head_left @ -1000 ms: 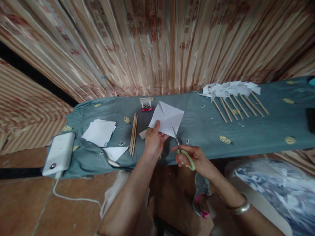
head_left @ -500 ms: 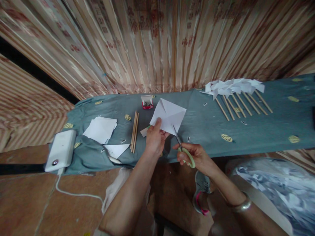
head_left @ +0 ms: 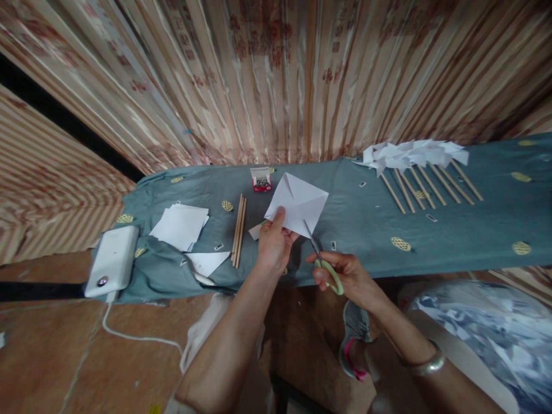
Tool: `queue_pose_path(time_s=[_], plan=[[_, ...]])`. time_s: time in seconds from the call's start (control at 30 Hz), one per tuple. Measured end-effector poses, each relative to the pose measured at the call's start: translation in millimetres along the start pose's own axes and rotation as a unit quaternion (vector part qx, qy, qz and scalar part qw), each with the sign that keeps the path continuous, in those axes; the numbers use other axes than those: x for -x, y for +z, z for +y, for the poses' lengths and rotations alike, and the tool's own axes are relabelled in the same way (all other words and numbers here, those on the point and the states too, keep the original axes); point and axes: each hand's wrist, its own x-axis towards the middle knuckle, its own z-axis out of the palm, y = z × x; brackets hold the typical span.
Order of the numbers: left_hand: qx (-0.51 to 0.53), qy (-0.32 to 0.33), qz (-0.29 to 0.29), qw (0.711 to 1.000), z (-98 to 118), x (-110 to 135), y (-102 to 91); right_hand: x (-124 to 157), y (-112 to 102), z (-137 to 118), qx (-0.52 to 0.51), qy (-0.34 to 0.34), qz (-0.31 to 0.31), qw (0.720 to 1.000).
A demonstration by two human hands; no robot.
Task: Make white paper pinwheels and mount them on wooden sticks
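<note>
Between thumb and fingers, my left hand pinches a square sheet of white paper, held over the cloth. Crease lines show on it, and a slit runs in from its upper corner. My right hand grips green-handled scissors by the loops. Their blades reach the sheet's lower corner and point toward its middle. Whether the blades are parted is hard to tell. A partly hidden pale strip lies behind my left hand.
A teal cloth covers the narrow table. On it are a paper stack, a paper triangle, wooden sticks, a red box of small metal pieces, several paper pinwheels on sticks and a white power bank.
The whole view has shifted slightly, so things sit a little further right. Both hands keep their holds on the paper and scissors, with hardly any movement between them.
</note>
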Motion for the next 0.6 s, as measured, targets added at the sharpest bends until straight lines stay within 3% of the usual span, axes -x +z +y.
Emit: queue_pose_path(time_s=[0.6], plan=[[0.023, -0.004, 0.004, 1.0, -0.1, 2.3, -1.5, -3.0, -0.4, 6.5, 0.042, -0.014, -0.013, 0.999]])
